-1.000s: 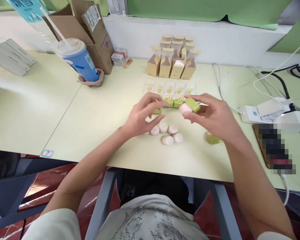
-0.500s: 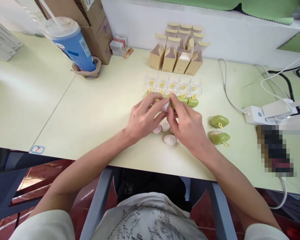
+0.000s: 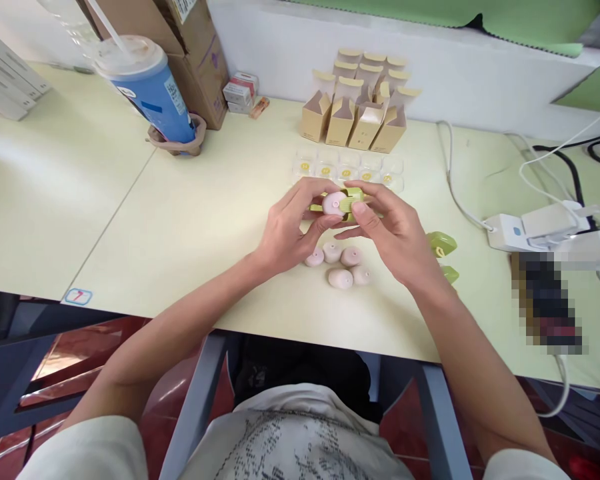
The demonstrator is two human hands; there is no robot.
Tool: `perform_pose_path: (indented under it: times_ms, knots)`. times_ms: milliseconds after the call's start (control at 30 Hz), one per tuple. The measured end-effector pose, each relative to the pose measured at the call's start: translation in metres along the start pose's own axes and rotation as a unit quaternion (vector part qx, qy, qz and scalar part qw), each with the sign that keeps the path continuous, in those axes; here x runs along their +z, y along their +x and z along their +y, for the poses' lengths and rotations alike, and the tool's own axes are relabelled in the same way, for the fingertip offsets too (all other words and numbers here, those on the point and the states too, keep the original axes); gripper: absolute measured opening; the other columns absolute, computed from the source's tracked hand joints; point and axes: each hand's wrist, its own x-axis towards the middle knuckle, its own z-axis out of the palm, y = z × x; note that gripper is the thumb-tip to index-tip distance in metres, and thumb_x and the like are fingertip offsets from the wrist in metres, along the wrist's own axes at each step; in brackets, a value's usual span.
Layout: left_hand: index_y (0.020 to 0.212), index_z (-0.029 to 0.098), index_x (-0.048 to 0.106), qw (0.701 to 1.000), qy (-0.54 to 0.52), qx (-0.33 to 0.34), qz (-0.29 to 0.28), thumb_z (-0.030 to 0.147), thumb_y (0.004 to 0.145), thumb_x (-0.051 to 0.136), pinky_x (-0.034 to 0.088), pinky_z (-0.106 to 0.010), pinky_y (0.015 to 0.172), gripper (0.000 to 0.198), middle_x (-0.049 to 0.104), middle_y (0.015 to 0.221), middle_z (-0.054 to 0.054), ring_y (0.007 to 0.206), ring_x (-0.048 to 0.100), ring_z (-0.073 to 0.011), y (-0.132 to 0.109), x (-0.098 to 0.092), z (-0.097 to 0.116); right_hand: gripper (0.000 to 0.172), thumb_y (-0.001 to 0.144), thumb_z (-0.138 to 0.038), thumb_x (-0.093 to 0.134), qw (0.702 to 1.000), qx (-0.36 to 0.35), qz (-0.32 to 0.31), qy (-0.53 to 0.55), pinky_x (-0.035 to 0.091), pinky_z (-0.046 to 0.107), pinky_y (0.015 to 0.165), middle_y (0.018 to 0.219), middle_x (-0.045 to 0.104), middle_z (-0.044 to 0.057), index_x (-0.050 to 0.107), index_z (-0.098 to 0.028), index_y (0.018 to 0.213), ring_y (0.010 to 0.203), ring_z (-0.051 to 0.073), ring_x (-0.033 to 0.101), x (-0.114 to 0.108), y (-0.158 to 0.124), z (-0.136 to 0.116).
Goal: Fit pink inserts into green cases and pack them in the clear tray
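Observation:
My left hand (image 3: 291,225) pinches a pale pink rounded piece (image 3: 333,203) with a small hole in its face. From the other side, my right hand (image 3: 399,235) grips a green plastic shell (image 3: 351,203), its thumb on top. Piece and shell touch, with the pink end sticking out to the left. Below the hands lie several loose pink pieces (image 3: 340,278). To the right, partly behind my right hand, are two green shells (image 3: 442,244), one showing a yellow loop. Other green parts behind my fingers are mostly hidden.
Clear plastic cups with yellow marks (image 3: 346,172) stand in rows beyond my hands. Open small cardboard boxes (image 3: 341,127) stand by the wall. A blue drink cup (image 3: 155,100) is at left; a white power strip (image 3: 515,230), cables and a blurred-out object (image 3: 547,300) are at right.
The held piece has turned, so its pink face and the green shell show now. My right hand has opened out a little to the right, uncovering more loose pink pieces.

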Motion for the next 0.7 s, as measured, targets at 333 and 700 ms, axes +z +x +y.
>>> perform_pose_path:
  times_ms: [333,700]
  knots:
    - [0.141,0.026,0.069,0.997,0.022,-0.010,0.079,0.061,0.122,0.064,0.068,-0.028,0.081,0.040,0.079,0.135,-0.011,0.115,0.079,-0.0220,0.004,-0.003,-0.025,0.052,0.112,-0.059,0.078,0.978,-0.133,0.029,-0.158,0.076,0.054,0.094,0.157,0.077,0.009,0.075,-0.040,0.160,0.107,0.031,0.086,-0.035,0.008,0.039]
    - [0.138,0.022,0.071,0.995,0.045,0.029,0.079,0.045,0.123,0.067,0.063,-0.024,0.075,0.028,0.081,0.129,-0.009,0.107,0.079,-0.0175,0.005,-0.002,-0.029,0.048,0.114,-0.047,0.069,0.852,-0.073,-0.085,-0.511,0.069,0.056,0.081,0.130,0.077,0.022,0.081,-0.013,0.146,0.090,0.036,0.078,-0.032,0.011,0.046]
